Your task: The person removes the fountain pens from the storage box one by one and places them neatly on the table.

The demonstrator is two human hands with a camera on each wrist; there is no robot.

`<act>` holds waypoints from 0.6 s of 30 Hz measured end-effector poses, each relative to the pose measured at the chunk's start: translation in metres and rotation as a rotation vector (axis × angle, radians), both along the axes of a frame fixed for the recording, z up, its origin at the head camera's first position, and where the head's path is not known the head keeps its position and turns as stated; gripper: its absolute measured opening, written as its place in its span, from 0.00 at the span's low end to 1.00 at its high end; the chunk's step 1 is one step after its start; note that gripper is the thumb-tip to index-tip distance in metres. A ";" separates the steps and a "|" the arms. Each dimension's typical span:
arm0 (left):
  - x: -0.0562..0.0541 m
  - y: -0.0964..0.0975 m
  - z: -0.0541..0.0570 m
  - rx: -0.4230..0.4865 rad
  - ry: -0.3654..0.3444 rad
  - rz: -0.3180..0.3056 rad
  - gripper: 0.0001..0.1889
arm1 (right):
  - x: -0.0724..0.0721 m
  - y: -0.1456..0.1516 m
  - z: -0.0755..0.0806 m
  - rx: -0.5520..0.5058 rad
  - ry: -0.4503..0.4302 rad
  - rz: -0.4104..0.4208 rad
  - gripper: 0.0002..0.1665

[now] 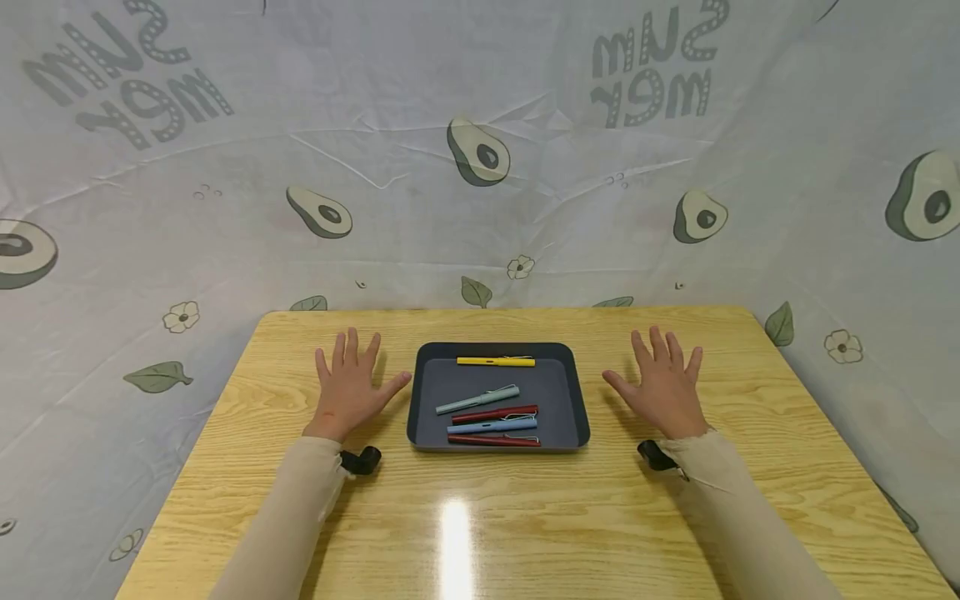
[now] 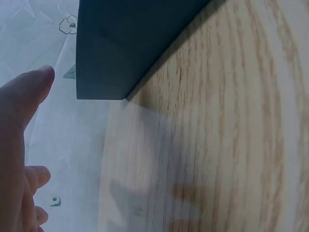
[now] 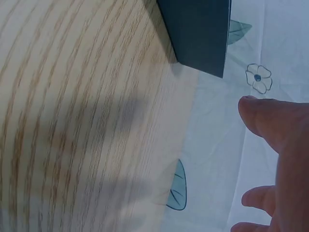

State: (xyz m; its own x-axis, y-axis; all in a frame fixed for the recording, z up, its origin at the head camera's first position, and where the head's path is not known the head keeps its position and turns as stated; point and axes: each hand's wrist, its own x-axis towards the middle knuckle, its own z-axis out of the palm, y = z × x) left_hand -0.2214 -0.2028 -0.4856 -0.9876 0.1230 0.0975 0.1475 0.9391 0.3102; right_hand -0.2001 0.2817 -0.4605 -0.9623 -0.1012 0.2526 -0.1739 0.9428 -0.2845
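Observation:
Between my two hands a dark grey tray (image 1: 424, 400) lies on the table. Inside it, a yellow pen (image 1: 495, 362) lies along the far side, and a pale green pen (image 1: 477, 400) slants across the middle. Nearer me are a dark red pen (image 1: 487, 414), a blue pen (image 1: 491, 426) and another dark red pen (image 1: 492, 440), close together. My left hand (image 1: 351, 390) is spread left of the tray, thumb towards its edge but apart. On the other side my right hand (image 1: 663, 390) is spread likewise, holding nothing. Both wrist views show the tray's outer wall (image 2: 111, 53) near the thumb.
The wooden table (image 1: 555, 525) reaches back to a hanging cloth (image 1: 390, 167) printed with avocados, leaves and flowers. Each wrist wears a small black camera, one at the left cuff (image 1: 362, 461) and one at the right cuff (image 1: 657, 456). Light glares off the front tabletop.

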 end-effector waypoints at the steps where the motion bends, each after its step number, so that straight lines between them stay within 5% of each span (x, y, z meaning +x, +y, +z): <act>1: 0.001 0.000 0.000 0.005 0.001 -0.003 0.53 | 0.001 -0.001 0.001 0.000 0.002 0.000 0.53; 18: 0.012 0.006 -0.009 0.142 -0.020 -0.037 0.51 | 0.005 -0.006 -0.002 -0.059 -0.064 0.036 0.53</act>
State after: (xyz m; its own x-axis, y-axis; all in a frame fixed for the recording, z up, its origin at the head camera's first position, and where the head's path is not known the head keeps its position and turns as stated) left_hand -0.2099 -0.1963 -0.4945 -0.9846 0.1454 0.0967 0.1734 0.8799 0.4424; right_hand -0.1948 0.2759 -0.4621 -0.9727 -0.1226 0.1972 -0.1868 0.9176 -0.3509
